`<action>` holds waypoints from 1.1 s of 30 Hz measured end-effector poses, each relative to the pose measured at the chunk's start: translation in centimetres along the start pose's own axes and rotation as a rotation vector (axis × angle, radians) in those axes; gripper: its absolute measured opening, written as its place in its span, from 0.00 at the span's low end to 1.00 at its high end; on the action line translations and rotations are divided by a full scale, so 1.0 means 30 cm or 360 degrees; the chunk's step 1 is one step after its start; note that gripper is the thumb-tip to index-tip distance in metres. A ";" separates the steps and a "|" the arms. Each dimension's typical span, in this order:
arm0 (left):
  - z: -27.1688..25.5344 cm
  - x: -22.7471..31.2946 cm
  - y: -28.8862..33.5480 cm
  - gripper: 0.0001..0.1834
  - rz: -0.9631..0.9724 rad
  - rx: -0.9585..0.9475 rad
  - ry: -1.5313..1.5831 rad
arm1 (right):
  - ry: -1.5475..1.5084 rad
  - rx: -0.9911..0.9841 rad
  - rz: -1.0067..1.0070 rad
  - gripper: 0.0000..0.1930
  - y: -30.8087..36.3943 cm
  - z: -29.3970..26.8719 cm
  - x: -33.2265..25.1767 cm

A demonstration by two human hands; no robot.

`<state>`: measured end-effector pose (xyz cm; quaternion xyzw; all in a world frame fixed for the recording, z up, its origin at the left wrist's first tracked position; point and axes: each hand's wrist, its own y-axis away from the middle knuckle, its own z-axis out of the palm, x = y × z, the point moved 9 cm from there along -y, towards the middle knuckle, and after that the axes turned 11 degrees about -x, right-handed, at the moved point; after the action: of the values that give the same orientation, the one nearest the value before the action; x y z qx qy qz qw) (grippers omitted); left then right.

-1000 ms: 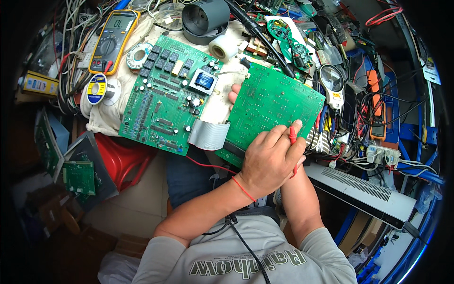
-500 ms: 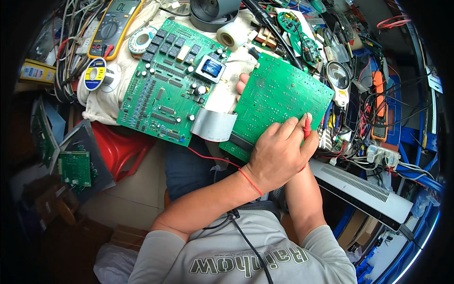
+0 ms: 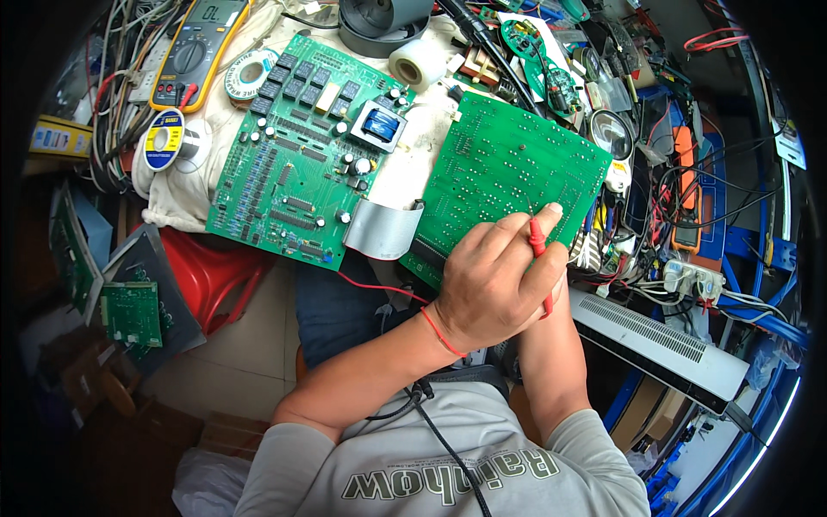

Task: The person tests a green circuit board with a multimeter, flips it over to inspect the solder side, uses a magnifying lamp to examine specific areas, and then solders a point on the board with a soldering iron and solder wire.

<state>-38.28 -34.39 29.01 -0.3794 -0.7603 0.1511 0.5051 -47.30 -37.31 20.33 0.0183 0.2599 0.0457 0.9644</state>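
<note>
A green circuit board [image 3: 525,146], solder side up, is tilted over the bench edge. My left hand [image 3: 491,280] lies over its near corner, closed around a red test probe [image 3: 537,237], with the index finger stretched along the board's surface. The probe's tip is hidden. My right forearm [image 3: 551,353] passes under my left hand; the right hand is behind the board and appears to hold it up, its fingers out of sight. A grey ribbon cable [image 3: 383,230] joins this board to a second circuit board [image 3: 301,164], component side up, on the left. A red lead [image 3: 379,286] runs to my left wrist.
A yellow multimeter [image 3: 191,56] stands at the far left, near solder spools [image 3: 164,140]. A tape roll [image 3: 418,67], a magnifier [image 3: 612,133] and tangled cables crowd the back and right. A red stool [image 3: 211,271] is at the lower left.
The held board has tilted and its left edge has shifted left; fingers that showed at that edge are now hidden. My left hand and the probe have moved slightly left and nearer me.
</note>
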 end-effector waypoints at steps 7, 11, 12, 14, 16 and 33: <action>0.017 -0.014 -0.005 0.21 -0.0006 -0.0067 0.0035 | 0.0562 0.0133 0.0029 0.39 0.088 0.036 -0.185; 0.064 -0.019 -0.001 0.22 -0.0040 -0.0276 0.0017 | 0.1026 0.0379 0.0049 0.18 0.088 -0.025 -0.271; 0.066 -0.019 0.005 0.22 -0.0048 -0.0303 0.0019 | 0.1089 0.0351 0.0041 0.17 0.077 -0.028 -0.280; 0.057 -0.015 0.023 0.20 -0.0042 -0.0341 -0.0004 | 0.1159 0.0334 0.0050 0.17 0.052 -0.040 -0.287; 0.036 -0.009 0.040 0.18 -0.0001 -0.0353 -0.0058 | 0.1157 0.0342 0.0073 0.17 0.024 -0.056 -0.286; 0.210 0.081 0.278 0.06 0.0085 -0.1560 0.0721 | 0.2237 0.0601 0.0304 0.20 -0.042 -0.019 -0.325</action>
<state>-40.80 -26.10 22.69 -0.6129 -0.6039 -0.2941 0.4162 -55.88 -39.51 24.63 0.1731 0.8179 0.0848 0.5422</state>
